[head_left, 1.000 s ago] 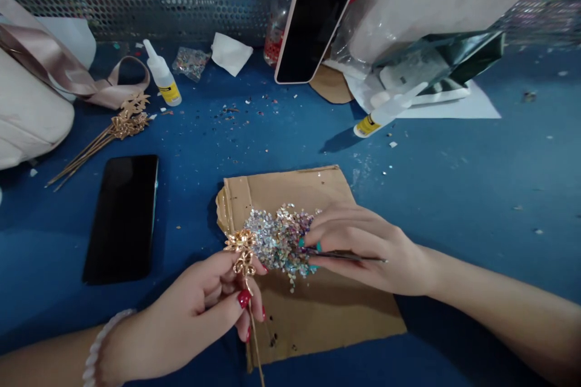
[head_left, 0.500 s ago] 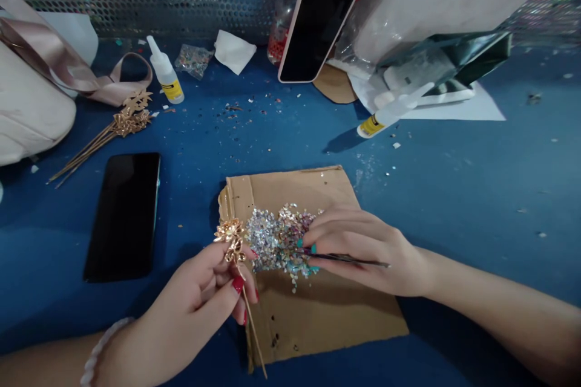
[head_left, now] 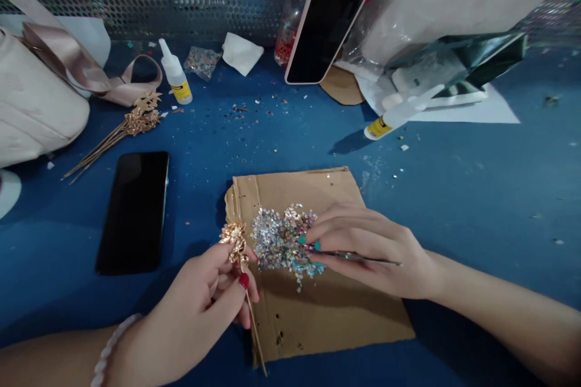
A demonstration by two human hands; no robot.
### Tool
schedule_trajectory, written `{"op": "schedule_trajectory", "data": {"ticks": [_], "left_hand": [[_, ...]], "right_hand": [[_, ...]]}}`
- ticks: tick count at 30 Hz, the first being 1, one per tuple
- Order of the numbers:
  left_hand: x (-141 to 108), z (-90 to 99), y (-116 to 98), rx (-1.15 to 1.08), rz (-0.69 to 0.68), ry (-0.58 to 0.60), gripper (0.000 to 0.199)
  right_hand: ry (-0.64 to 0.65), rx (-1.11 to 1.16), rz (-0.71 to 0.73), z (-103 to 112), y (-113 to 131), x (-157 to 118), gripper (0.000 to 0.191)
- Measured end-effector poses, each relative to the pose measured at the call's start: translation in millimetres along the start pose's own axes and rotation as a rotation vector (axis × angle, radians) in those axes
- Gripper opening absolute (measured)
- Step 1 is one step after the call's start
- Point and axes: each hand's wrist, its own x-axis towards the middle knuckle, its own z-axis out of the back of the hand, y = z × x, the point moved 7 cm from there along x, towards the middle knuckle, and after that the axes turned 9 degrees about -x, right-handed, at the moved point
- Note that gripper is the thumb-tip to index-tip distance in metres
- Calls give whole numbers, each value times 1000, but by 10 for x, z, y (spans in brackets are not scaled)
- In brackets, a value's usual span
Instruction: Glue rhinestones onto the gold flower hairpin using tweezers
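Between the thumb and fingers of my left hand [head_left: 213,302] is a gold flower hair stick [head_left: 234,236], its thin stem slanting down past the cardboard's left edge. My right hand [head_left: 372,248] is closed on slim metal tweezers [head_left: 358,257]. Their tips are hidden by the fingers, over a heap of shiny sequin-like flakes [head_left: 276,239]. That heap lies on a piece of brown cardboard [head_left: 336,320], silvery on its left and more mixed in colour on its right. Whether the tweezers pinch a flake cannot be made out.
Left of the cardboard lies a black phone [head_left: 134,211], with more gold flower sticks [head_left: 140,121] behind it. Two glue bottles [head_left: 177,81] stand farther back, one at right leaning. A second phone [head_left: 336,15] is propped upright by a jar [head_left: 288,36]. A small flake packet [head_left: 203,62] lies at the back.
The whole view has shifted slightly, so things sit a little farther right. Both hands keep nearly the same places and grips over the cardboard.
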Motion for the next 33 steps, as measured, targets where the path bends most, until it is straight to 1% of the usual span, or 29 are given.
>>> {"op": "schedule_trajectory", "data": {"ticks": [4, 8, 14, 18, 24, 29, 33], "left_hand": [[-44, -9, 12, 70, -1, 14, 10], [-76, -17, -33, 103, -42, 25, 6], [-73, -23, -58, 117, -101, 49, 6], [-78, -10, -48, 117, -94, 54, 5], [-84, 3, -26, 92, -85, 46, 8], [-80, -1, -16, 90, -83, 50, 4], [-74, -2, -22, 92, -83, 58, 4]], "right_hand": [[-42, 4, -18, -49, 41, 206, 5], [-23, -17, -57, -192, 49, 345, 5], [14, -4, -105, -327, 30, 311, 3], [34, -29, -141, -361, -2, 298, 3], [34, -44, -107, -367, -3, 294, 3], [22, -48, -65, -359, 26, 286, 4], [21, -47, -61, -361, 30, 285, 3]]}}
